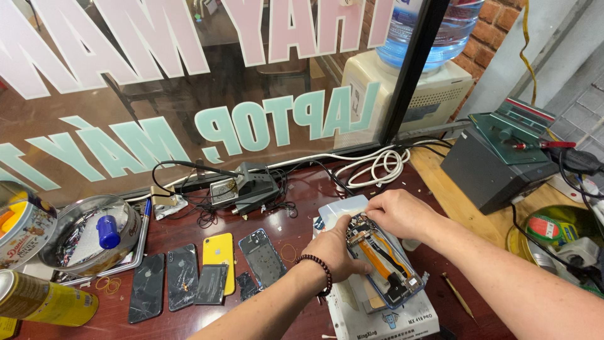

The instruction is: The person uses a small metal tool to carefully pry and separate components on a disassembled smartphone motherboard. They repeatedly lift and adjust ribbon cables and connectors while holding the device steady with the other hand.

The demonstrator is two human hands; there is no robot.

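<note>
Cluttered reddish workbench by shop window: both hands, left hand (332, 250) and right hand (397, 213), fingers pinched narrow on opened phone (382, 261) near front edge, probably mid-disassembly, steady prying likely called for.

Yellow phone (218, 261), orange ribbon cable (377, 257), dark-red table (189, 327)

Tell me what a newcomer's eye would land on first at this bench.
Centre-right, the left hand and right hand press on an opened phone with orange ribbon cables, lying on a white pad. Left of it on the dark red table lies a row of phone backs, one bright yellow.
</note>
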